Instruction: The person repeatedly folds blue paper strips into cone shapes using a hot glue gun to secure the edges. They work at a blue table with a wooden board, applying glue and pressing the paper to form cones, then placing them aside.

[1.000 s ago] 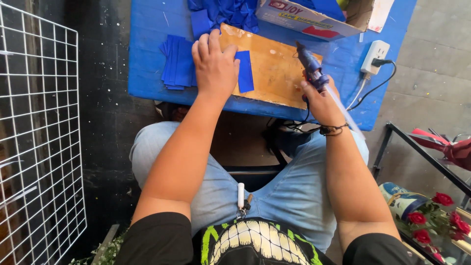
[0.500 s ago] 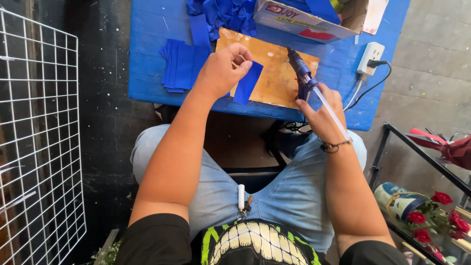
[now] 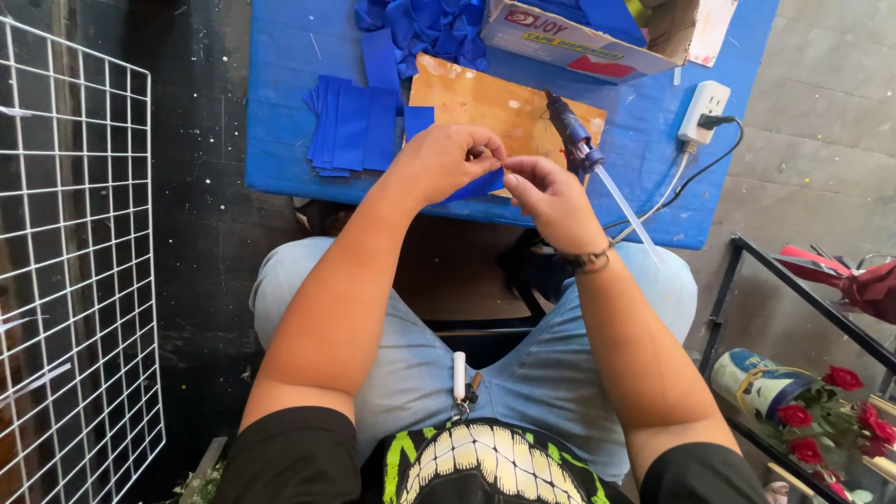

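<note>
Nearest, the left hand (image 3: 439, 163) and right hand (image 3: 546, 191) meet just over the table's near edge, both pinching 1 blue ribbon strip (image 3: 478, 183) between fingertips. Folding it neatly probably calls for aligned edges and a firm pinch. Beyond lie the glue gun (image 3: 571, 135), wooden board (image 3: 485, 105) and stacked blue strips (image 3: 347, 126).

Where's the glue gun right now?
The glue gun lies on the brown board on the blue table, right of centre in the head view, just above the right hand, with nobody holding it.
</note>
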